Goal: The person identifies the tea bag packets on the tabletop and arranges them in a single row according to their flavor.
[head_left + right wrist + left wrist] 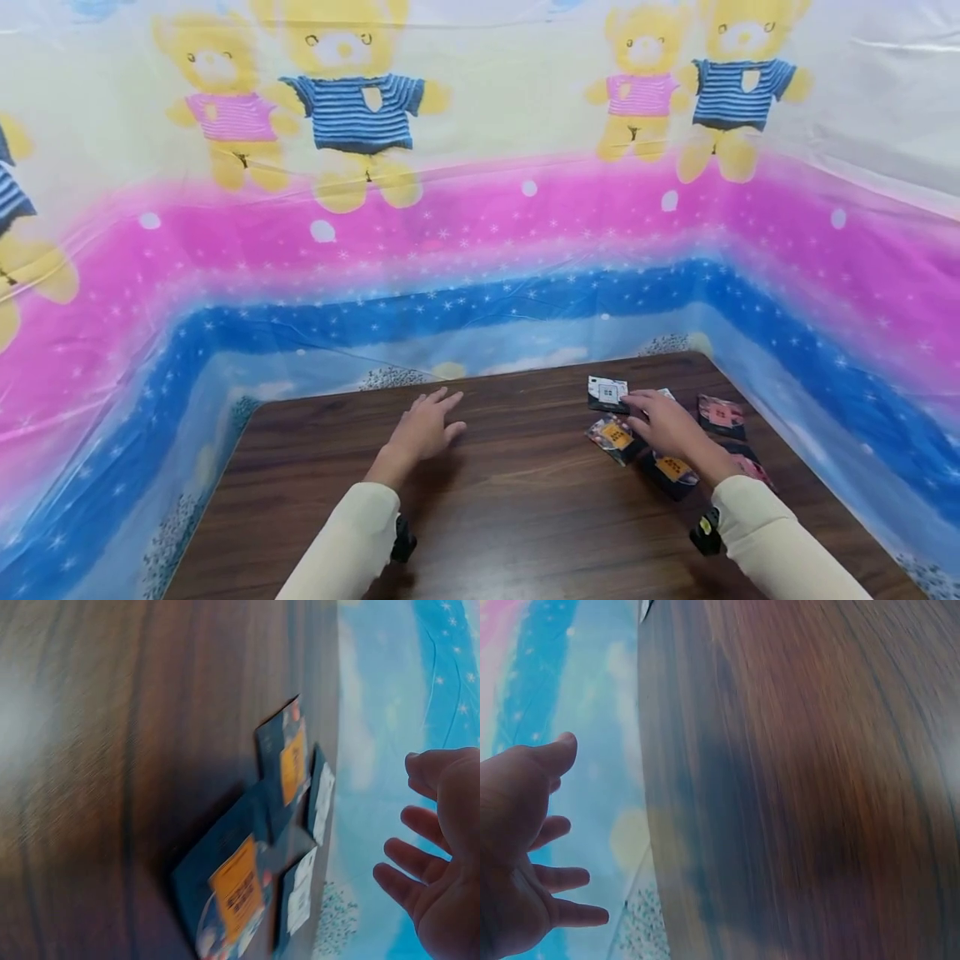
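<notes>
My right hand (pixel 666 423) hangs over a group of small flat packets on the right of the table, its fingers loosely bent with nothing in them. Two dark packets carry orange labels: one (pixel 615 437) left of the hand, another (pixel 675 472) below it. At the fingertips in the head view lies a white-labelled packet (pixel 606 392); a second white-labelled packet (pixel 301 894) shows in the right wrist view and is mostly behind the hand from above. Over the left half of the table, my left hand (pixel 426 427) is held with fingers spread, holding nothing.
Two packets with pinkish-red labels lie farther right, one (pixel 722 415) near the back and one (pixel 748 465) partly behind the right wrist. The brown wooden table (pixel 510 492) meets a bear-printed cloth (pixel 465 283) at its back and sides.
</notes>
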Demonstrator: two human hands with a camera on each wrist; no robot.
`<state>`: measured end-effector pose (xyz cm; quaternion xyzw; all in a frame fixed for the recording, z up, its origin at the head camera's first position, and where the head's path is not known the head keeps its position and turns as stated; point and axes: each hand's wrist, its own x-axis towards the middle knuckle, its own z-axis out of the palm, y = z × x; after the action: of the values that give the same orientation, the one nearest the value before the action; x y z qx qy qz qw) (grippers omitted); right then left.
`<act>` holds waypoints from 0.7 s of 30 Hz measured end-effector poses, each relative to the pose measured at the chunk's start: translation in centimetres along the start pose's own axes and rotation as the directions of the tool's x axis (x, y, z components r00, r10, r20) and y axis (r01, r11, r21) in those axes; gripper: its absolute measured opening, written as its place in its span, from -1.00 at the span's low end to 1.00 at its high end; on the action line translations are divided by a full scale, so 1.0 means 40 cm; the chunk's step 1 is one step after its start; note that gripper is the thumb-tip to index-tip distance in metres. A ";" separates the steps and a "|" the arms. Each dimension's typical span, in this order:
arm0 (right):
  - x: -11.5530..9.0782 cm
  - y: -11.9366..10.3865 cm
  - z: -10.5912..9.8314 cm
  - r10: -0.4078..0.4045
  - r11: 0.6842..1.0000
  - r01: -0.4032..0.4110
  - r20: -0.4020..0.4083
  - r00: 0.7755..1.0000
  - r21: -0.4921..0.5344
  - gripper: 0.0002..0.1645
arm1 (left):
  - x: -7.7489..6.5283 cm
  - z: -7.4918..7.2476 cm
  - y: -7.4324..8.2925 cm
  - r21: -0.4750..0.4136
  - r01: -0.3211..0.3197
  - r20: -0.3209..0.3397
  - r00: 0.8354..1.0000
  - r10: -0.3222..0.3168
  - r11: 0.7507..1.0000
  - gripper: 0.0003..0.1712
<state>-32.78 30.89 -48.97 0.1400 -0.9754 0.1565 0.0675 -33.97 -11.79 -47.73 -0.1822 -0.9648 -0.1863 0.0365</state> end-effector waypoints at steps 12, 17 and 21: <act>-0.059 0.066 0.006 0.021 1.000 -0.022 0.040 0.999 0.006 -0.57 | 0.069 0.072 0.104 0.034 -0.131 0.036 0.991 0.130 0.991 -0.38; -0.087 0.084 0.017 0.012 1.000 -0.013 0.075 0.997 0.012 -0.62 | 0.094 0.110 0.145 0.096 -0.215 0.023 0.977 0.213 0.972 -0.46; -0.115 0.106 0.028 -0.014 1.000 0.015 0.108 0.994 -0.011 -0.64 | 0.116 0.138 0.179 0.120 -0.285 0.022 0.958 0.285 0.951 -0.51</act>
<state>-29.74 35.56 -52.05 0.1548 -0.9775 0.1425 0.0166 -35.69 -1.95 -49.74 -0.3174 -0.9380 -0.1194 0.0717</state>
